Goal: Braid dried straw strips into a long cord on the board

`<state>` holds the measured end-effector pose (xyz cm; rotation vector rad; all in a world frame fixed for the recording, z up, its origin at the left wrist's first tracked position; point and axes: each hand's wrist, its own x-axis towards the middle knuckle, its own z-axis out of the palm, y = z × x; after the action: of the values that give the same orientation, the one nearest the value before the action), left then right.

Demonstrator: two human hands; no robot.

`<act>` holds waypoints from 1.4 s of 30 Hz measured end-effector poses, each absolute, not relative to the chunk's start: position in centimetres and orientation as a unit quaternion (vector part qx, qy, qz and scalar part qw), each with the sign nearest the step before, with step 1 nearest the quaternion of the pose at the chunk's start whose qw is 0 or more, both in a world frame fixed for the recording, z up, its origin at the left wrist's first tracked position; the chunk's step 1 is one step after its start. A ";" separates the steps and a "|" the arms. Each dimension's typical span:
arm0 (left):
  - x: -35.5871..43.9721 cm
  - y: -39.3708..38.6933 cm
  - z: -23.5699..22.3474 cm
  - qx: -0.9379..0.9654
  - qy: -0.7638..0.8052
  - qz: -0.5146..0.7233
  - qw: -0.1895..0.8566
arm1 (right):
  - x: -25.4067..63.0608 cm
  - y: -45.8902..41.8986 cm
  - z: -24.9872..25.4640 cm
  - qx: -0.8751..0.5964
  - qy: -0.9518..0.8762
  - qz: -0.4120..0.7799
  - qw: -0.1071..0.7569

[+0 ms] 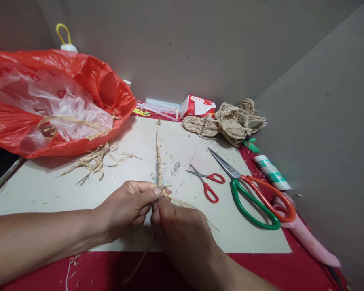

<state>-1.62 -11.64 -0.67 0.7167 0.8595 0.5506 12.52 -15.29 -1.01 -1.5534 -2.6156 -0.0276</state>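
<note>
A thin straw-coloured braid [159, 157] runs straight away from me over the pale board [133, 234]. My left hand [129, 204] pinches its near end between thumb and fingers. Close against it, my right hand [180, 226] is closed on the strands at the same end, its fingertips partly hidden. Loose strands [182, 202] stick out to the right from between the fingers, and others trail toward me below. To the right of the braid lie small red-handled scissors [208, 182], spread apart, and large shears [251, 194] with one green and one orange handle.
At the left a red plastic bag [109, 81] holds white plastic and dry strips. Loose strips [98, 161] lie before it. Coiled braids [227, 121] and a red tissue pack [197, 106] stand at the back. A green-and-white roll [271, 171] lies at the right, near grey walls.
</note>
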 end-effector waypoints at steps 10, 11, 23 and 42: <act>-1.4 -12.2 -0.3 0.309 0.405 0.275 0.815 | 12.1 -15.6 -1.0 -0.490 -0.871 -0.030 0.012; -1.4 -12.2 -0.3 0.309 0.408 0.274 0.814 | 12.1 -15.7 -1.0 -0.487 -0.873 -0.023 0.018; -1.9 -11.4 -1.0 0.367 0.421 0.255 0.789 | 16.2 -13.9 2.6 -0.623 -0.512 0.439 0.397; -2.2 -10.9 -1.3 0.397 0.403 0.240 0.789 | 15.6 -11.8 -1.1 -0.424 -0.234 0.834 0.265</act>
<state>-2.21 -10.92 -1.31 0.8556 0.8683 0.5179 15.55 -11.79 -1.11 -1.1446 -0.6323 2.2532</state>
